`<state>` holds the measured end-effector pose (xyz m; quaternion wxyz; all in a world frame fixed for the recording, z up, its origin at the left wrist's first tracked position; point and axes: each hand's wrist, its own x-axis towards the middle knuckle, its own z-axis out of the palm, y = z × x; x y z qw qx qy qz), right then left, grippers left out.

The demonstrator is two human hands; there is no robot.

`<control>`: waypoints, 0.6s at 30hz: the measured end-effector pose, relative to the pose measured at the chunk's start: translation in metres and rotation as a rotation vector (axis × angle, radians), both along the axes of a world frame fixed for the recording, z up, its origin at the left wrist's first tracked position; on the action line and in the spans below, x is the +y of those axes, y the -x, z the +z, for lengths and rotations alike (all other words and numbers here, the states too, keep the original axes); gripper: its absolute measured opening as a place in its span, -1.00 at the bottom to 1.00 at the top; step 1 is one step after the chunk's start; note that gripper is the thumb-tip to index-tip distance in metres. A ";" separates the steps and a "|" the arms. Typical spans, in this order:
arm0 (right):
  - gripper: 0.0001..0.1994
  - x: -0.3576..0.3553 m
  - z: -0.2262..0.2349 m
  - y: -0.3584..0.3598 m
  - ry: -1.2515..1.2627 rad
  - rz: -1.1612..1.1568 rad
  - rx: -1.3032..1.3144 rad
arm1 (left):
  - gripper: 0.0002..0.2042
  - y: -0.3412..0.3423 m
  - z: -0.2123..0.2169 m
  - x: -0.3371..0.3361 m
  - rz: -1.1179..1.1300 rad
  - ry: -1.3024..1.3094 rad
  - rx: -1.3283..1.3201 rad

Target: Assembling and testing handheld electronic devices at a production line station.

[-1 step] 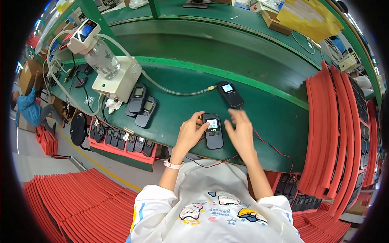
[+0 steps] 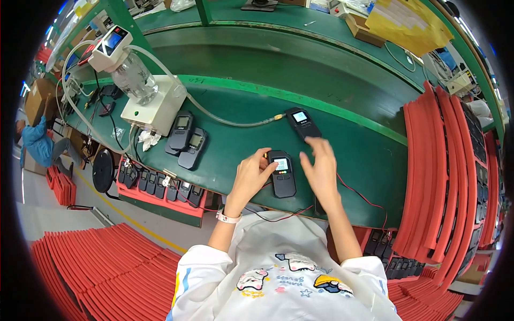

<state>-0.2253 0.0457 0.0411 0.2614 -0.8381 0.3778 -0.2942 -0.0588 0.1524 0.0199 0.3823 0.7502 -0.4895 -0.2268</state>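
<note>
At the far left a co-worker in a blue jacket [image 2: 38,145] holds a cardboard box [image 2: 38,101]. Below, stacked red trays [image 2: 112,257] fill the lower left, with a round black stool seat [image 2: 103,166] above them. Just right of the seat, a red rack [image 2: 155,196] at the bench edge holds a row of dark meters. Above it stands a white apparatus [image 2: 152,115] carrying a clear bottle [image 2: 135,83], a crumpled white tissue [image 2: 150,140] at its foot. Two dark handheld meters [image 2: 182,131] lie beside it, partly overlapping.

The left hand [image 2: 249,175] is closed on the near handheld meter [image 2: 284,184], fingers at its upper left edge and thumb on the front beside the lit screen. This meter lies within that grip, close to the bench's front edge, its body extending right of and below the fingertips.

Beyond it, a clear tube [image 2: 241,125] ends in a brass fitting [image 2: 278,116] at the far handheld meter [image 2: 305,126], also lit. The right hand [image 2: 323,174] is spread, thumb apart, nothing visible in its grasp; its blurred fingertips are at that meter's lower end, but contact cannot be told. A red wire [image 2: 353,188] runs rightward across the green bench [image 2: 364,155] toward upright red trays [image 2: 415,176].
</note>
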 end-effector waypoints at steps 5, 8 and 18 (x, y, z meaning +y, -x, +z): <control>-0.38 -0.064 -0.018 -0.009 0.124 -0.147 0.092 | -0.75 -0.024 -0.004 -0.056 -0.040 0.350 -0.448; -0.29 -0.074 -0.026 -0.016 -0.058 -0.134 0.147 | -0.79 -0.040 -0.016 -0.099 0.007 0.389 -0.440; -0.24 -0.075 -0.013 -0.011 -0.345 -0.036 0.054 | -0.89 -0.036 -0.034 -0.130 0.006 0.404 -0.384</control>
